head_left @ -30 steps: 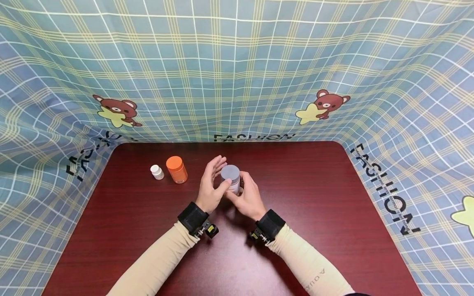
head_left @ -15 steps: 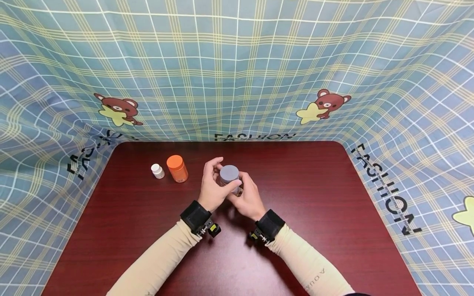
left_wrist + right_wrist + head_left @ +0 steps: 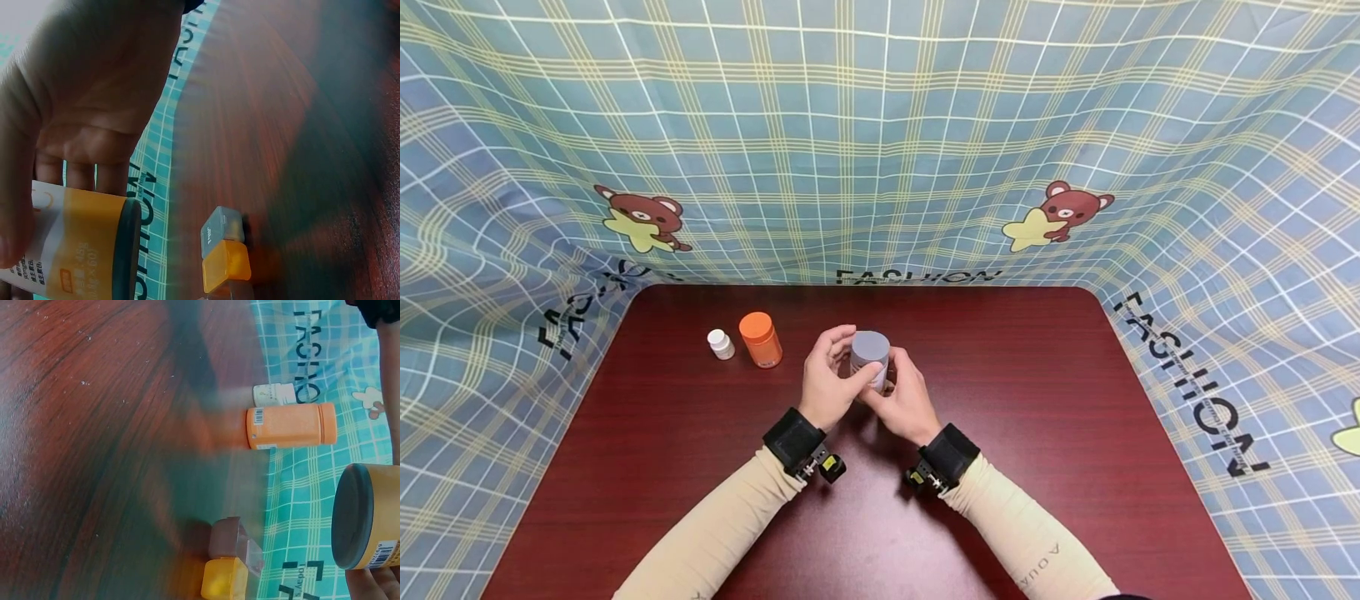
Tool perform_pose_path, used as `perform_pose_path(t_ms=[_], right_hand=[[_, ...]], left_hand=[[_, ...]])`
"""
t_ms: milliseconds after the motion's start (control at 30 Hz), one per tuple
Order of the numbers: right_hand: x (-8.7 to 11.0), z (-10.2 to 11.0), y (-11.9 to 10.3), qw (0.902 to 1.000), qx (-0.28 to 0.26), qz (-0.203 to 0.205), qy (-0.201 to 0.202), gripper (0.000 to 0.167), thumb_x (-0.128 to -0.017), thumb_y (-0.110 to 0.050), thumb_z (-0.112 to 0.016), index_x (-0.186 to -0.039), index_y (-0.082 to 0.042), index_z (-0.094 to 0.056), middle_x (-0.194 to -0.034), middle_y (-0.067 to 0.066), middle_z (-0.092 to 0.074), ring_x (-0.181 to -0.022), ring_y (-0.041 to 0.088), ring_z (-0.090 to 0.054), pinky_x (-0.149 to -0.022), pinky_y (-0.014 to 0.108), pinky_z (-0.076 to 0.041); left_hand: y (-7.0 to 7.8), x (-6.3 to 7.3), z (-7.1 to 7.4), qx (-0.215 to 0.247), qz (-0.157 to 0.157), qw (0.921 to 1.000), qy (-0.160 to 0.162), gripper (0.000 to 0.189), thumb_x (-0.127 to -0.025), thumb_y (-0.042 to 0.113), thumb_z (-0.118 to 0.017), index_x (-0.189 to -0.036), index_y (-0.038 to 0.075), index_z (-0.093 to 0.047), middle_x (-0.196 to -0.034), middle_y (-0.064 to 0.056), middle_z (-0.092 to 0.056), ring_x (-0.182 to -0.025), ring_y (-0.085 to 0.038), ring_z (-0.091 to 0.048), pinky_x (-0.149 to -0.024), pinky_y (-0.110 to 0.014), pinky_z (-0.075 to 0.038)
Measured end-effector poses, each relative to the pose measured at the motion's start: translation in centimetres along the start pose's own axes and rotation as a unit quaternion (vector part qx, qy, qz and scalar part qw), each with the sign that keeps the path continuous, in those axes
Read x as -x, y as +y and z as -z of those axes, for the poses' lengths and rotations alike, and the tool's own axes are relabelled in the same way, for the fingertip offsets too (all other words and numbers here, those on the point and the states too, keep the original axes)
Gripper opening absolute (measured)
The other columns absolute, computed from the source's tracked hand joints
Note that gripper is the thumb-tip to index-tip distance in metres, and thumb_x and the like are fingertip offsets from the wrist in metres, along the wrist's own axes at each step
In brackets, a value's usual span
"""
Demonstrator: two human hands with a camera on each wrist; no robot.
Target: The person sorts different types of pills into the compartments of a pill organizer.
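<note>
Both hands hold an upright supplement jar [image 3: 869,347] in front of me in the head view. Its lid is grey, and the left wrist view shows its white and orange label [image 3: 81,244] above a dark base. My left hand [image 3: 829,383] curls round the upper left side, thumb across the front. Lower on the right, my right hand [image 3: 908,404] grips the body; in the left wrist view its fingers [image 3: 81,172] reach behind the label. A small pill box with grey and yellow compartments [image 3: 225,578] sits on the table below the jar, hidden by the hands in the head view.
An orange bottle [image 3: 762,340] with an orange cap stands on the dark red table [image 3: 1022,400], left of my hands. Beside it is a small white bottle [image 3: 721,344]. A blue-green checked curtain [image 3: 880,150] closes off the back and sides.
My left fingers, straighter a second ago, now curl closer round the jar. The left thumb slid right across it half a second ago and has come back. The right hand keeps its grip.
</note>
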State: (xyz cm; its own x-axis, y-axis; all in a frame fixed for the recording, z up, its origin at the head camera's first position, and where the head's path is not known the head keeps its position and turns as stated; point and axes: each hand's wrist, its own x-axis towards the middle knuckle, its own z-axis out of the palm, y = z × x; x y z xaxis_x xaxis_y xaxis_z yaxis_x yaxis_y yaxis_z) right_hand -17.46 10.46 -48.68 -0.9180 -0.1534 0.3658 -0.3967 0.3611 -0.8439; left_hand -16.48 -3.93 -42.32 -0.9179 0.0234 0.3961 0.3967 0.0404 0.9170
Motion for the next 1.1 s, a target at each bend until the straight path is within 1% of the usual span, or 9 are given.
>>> perform_pose_path(t_ms=[167,267,467,600,700,833,933,1033,1100], right_hand=[[0.2,-0.2,0.0,1.0000,0.005,-0.002,-0.003,0.050,-0.075,-0.020,-0.078,-0.116,-0.010,-0.051,-0.110,0.004,-0.059,-0.097,0.018,-0.061,-0.079,0.032,-0.053],[0.2,-0.4,0.1,0.9999,-0.001,-0.010,-0.007,0.052,-0.076,-0.023,-0.079,-0.118,-0.011,-0.050,-0.110,0.004,-0.059,-0.097,0.018,-0.061,-0.078,0.032,-0.053],[0.3,-0.5,0.3,0.9992,-0.030,-0.027,-0.003,0.058,-0.076,-0.025,-0.082,-0.121,-0.010,-0.049,-0.110,0.005,-0.058,-0.095,0.024,-0.062,-0.078,0.039,-0.054],[0.2,-0.3,0.7,0.9991,-0.034,-0.025,0.002,0.059,-0.075,-0.022,-0.083,-0.122,-0.009,-0.050,-0.111,0.007,-0.058,-0.096,0.024,-0.062,-0.079,0.038,-0.054],[0.2,-0.1,1.0,0.9993,-0.031,-0.022,0.006,0.059,-0.074,-0.020,-0.084,-0.121,-0.008,-0.050,-0.112,0.007,-0.058,-0.097,0.023,-0.062,-0.079,0.036,-0.054],[0.2,0.2,1.3,0.9995,-0.019,-0.023,0.006,0.058,-0.074,-0.019,-0.083,-0.120,-0.008,-0.050,-0.112,0.005,-0.058,-0.097,0.022,-0.061,-0.079,0.032,-0.054],[0.3,0.3,1.5,0.9996,0.000,-0.028,0.004,0.057,-0.074,-0.020,-0.083,-0.120,-0.009,-0.051,-0.110,0.003,-0.059,-0.096,0.020,-0.061,-0.079,0.030,-0.054],[0.4,0.5,1.6,0.9995,0.014,-0.030,0.004,0.058,-0.073,-0.020,-0.083,-0.121,-0.011,-0.050,-0.107,0.003,-0.061,-0.093,0.018,-0.062,-0.078,0.031,-0.053],[0.4,0.6,1.7,0.9994,0.008,-0.033,0.004,0.060,-0.072,-0.018,-0.083,-0.121,-0.011,-0.049,-0.105,0.004,-0.062,-0.092,0.018,-0.062,-0.078,0.033,-0.054]], left_hand=[[-0.2,0.0,-0.3,0.030,0.006,0.9987,0.040,0.050,-0.071,-0.008,-0.079,-0.103,-0.017,-0.042,-0.113,-0.028,-0.061,-0.100,-0.028,-0.060,-0.085,-0.034,-0.047],[-0.1,-0.2,-0.2,0.056,0.008,0.9968,0.056,0.049,-0.070,-0.009,-0.079,-0.098,-0.018,-0.040,-0.115,-0.028,-0.060,-0.101,-0.021,-0.060,-0.088,-0.029,-0.047],[-0.1,-0.8,1.1,0.082,-0.006,0.9924,0.092,0.050,-0.070,-0.014,-0.076,-0.105,-0.018,-0.041,-0.110,-0.027,-0.060,-0.096,-0.015,-0.060,-0.089,-0.030,-0.047],[-0.4,-1.1,2.7,0.091,-0.020,0.9901,0.105,0.052,-0.070,-0.018,-0.074,-0.111,-0.020,-0.041,-0.106,-0.024,-0.057,-0.092,-0.015,-0.061,-0.084,-0.030,-0.049],[-0.8,-1.2,4.0,0.087,-0.024,0.9904,0.104,0.052,-0.070,-0.020,-0.072,-0.113,-0.020,-0.043,-0.103,-0.026,-0.056,-0.089,-0.015,-0.062,-0.081,-0.028,-0.051],[-1.5,-1.0,5.7,0.057,-0.020,0.9940,0.091,0.051,-0.072,-0.017,-0.072,-0.117,-0.017,-0.048,-0.104,-0.029,-0.056,-0.089,-0.016,-0.063,-0.078,-0.026,-0.053],[-2.5,-0.8,6.8,0.022,-0.013,0.9965,0.080,0.051,-0.073,-0.014,-0.073,-0.120,-0.012,-0.054,-0.105,-0.027,-0.056,-0.091,-0.020,-0.062,-0.076,-0.025,-0.054],[-3.8,-0.6,7.9,-0.051,0.008,0.9965,0.066,0.052,-0.075,-0.005,-0.076,-0.124,-0.002,-0.059,-0.105,-0.020,-0.054,-0.093,-0.023,-0.059,-0.077,-0.027,-0.054],[-4.7,-0.5,8.6,-0.117,0.025,0.9918,0.046,0.055,-0.077,0.002,-0.078,-0.128,0.004,-0.059,-0.106,-0.017,-0.053,-0.094,-0.025,-0.059,-0.078,-0.031,-0.054]])
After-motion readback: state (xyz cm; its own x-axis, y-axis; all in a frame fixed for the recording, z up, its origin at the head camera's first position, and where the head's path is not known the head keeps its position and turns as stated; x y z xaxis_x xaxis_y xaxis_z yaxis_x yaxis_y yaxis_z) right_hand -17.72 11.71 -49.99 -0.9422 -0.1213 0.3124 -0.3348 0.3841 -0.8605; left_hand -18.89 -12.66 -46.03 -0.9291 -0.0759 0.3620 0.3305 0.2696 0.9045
